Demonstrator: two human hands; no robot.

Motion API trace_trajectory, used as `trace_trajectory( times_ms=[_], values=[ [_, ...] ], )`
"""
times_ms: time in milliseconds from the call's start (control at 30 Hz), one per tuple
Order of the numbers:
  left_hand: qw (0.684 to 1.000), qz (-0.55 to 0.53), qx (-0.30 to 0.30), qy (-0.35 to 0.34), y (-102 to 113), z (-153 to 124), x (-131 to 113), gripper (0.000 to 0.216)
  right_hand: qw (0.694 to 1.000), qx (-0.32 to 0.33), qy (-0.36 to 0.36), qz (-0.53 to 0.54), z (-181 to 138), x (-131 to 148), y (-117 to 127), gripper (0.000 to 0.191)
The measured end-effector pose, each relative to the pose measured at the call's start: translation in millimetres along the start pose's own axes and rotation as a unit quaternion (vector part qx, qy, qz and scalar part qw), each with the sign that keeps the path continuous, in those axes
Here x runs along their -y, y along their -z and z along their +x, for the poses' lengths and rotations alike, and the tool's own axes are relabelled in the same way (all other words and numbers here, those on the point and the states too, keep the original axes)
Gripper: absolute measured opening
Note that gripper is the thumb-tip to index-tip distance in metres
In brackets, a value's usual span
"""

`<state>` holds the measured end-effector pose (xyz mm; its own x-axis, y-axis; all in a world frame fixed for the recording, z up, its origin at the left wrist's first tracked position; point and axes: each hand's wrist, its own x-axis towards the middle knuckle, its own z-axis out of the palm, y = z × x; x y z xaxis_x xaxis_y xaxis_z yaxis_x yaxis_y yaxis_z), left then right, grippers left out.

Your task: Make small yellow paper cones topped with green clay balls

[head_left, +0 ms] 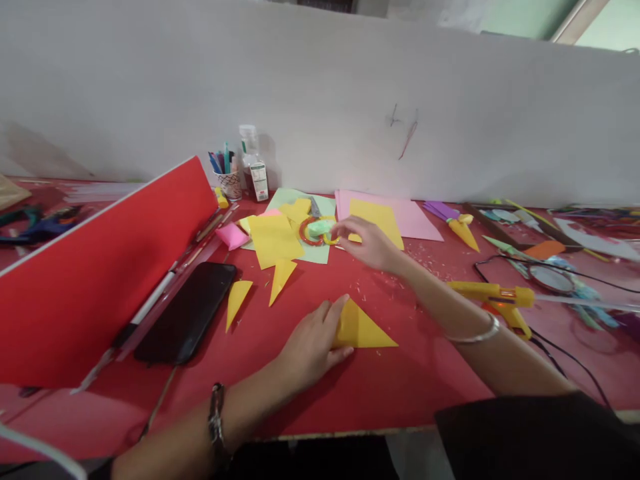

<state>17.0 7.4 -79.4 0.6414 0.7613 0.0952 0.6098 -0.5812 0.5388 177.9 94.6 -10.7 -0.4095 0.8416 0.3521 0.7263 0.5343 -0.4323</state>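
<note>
My left hand (315, 340) presses on a folded yellow paper triangle (367, 327), its thumb along the lower edge and its fingers over the left end. The paper lies flat on the red table, its point to the right. Farther back, my right hand (370, 243) is held with bent fingers, the fingertips close together at a yellow ring-shaped thing. What they grip, if anything, is hidden. Beside them are a red ring (306, 232) and a pale green crumpled piece (320, 229). Two yellow paper pieces, one a curved wedge (238, 300) and one a narrow point (281, 279), lie left of my hands.
A yellow glue gun (493, 293) with a cord lies beside my right forearm. At left are a black phone (187, 310) and a leaning red board (110, 280). Yellow sheets (275, 240), pink paper (420, 220), a pen cup (230, 183) and a bottle (256, 173) stand behind.
</note>
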Motion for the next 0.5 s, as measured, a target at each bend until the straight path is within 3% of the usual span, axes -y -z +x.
trace_trajectory(
  times_ms=[67,167,200,267,367,500],
  values=[
    [0.999,-0.032,-0.012,-0.01,-3,-1,2,0.074,0.997,0.057,0.007,0.044,-31,10,4,0.027],
    [0.998,-0.042,-0.038,-0.041,-8,-1,4,0.073,0.985,0.155,-0.002,0.073,-70,20,1,0.053],
    [0.997,-0.035,-0.047,-0.055,-10,-1,5,0.071,0.985,0.151,-0.018,0.076,-80,22,-2,0.059],
    [0.995,-0.016,-0.059,-0.081,-11,0,6,0.068,0.985,0.151,-0.028,0.081,-92,24,-7,0.053],
    [0.992,0.025,-0.06,-0.111,-10,1,6,0.064,0.985,0.161,0.0,0.064,-101,23,-11,0.019],
    [0.984,0.084,-0.029,-0.155,3,-2,8,0.061,0.992,0.117,0.03,0.035,-112,18,-9,0.028]
  ],
)
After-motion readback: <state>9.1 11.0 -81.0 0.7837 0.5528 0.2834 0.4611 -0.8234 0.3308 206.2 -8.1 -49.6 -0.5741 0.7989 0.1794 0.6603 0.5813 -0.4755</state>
